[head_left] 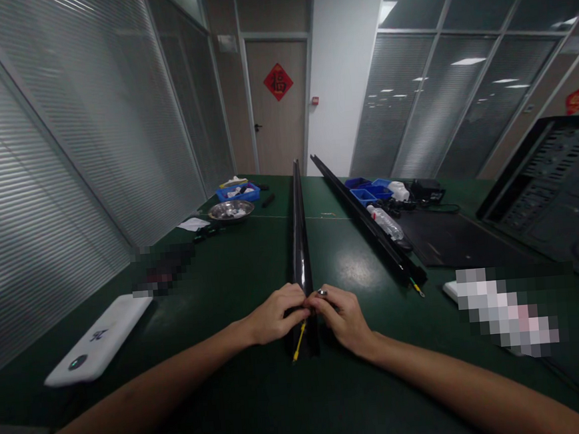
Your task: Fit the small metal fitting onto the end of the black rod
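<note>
A long black profile [299, 243] runs away from me down the middle of the table. Over its near end, the fingertips of my left hand [280, 313] and my right hand [345, 316] meet in a pinch. What lies between the fingertips is too small and covered to make out. Just below them a short yellow wire [299, 342] with a terminal at its tip emerges. A ring shows on a finger of my right hand. To the right lies a second long black profile [364, 218] at a slant, with a yellow-green wire [417, 288] ending in a ring terminal.
On the left are a white case [101, 339], a metal bowl [230, 211] and a blue tray [238, 193] of small items. Blue bins [367, 191], a plastic bottle [386, 223] and a dark mat [464, 238] lie right. A large black panel [559, 202] stands far right.
</note>
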`<state>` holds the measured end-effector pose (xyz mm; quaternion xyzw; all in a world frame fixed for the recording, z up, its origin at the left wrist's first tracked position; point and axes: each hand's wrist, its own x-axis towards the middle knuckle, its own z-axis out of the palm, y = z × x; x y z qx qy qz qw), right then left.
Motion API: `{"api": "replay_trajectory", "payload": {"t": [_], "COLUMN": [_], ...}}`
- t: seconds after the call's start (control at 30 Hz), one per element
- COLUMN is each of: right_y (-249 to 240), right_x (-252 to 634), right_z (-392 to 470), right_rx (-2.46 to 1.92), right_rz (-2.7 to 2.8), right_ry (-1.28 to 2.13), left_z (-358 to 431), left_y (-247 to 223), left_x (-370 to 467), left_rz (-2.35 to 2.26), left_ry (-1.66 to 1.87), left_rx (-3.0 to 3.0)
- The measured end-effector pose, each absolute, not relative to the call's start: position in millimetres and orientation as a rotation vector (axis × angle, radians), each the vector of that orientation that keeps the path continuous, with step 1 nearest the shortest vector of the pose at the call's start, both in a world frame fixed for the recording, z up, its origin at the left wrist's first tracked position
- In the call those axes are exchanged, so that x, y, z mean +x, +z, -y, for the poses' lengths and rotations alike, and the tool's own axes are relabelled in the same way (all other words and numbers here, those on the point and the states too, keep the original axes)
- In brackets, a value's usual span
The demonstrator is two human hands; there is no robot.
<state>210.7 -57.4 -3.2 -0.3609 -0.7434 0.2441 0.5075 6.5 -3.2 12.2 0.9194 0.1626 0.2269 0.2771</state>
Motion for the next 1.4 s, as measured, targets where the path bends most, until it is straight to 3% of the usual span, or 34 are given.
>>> {"api": "replay_trajectory", "payload": {"t": [1.4], "right_y": [1], "right_x": [211], "right_z": [58], "right_rx": [-0.836], "right_rz": [1.829], "right_ry": [0.563], "left_z": [2], "left_y": [10], "left_x": [6], "left_rz": [-0.425], "left_ry": [0.610], "left_rx": [2.494]}}
